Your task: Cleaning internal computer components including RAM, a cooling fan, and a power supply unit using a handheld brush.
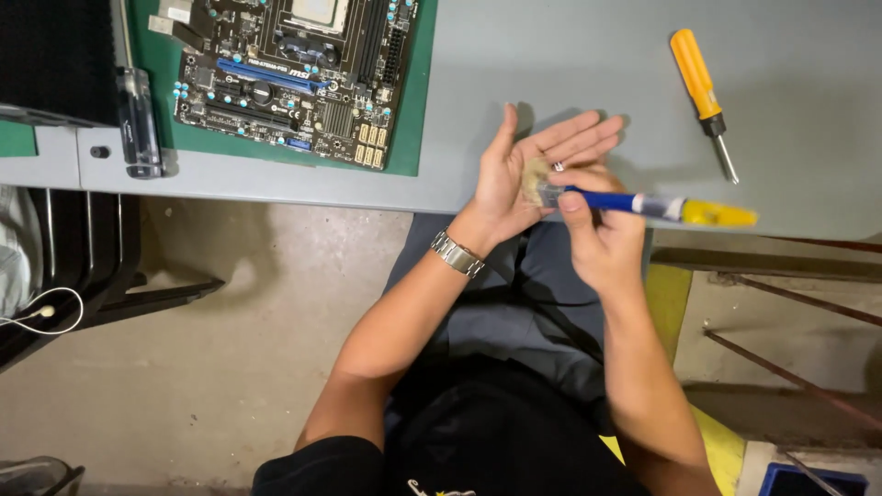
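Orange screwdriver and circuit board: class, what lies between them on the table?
In the head view, only bare grey table separates circuit board from orange screwdriver.

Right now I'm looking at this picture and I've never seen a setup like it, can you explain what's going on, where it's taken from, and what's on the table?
There is no machine here: it is one person, filmed by a camera worn on their head, looking down at their own arms and lap. The left hand, with a metal watch on the wrist, is open, palm up. The right hand has its grip on a small brush with a blue and yellow handle, its bristles pressed against the left palm. On the grey table lie a computer circuit board on a green mat, a screwdriver with an orange handle to the right, and a clear-handled tool at the left.
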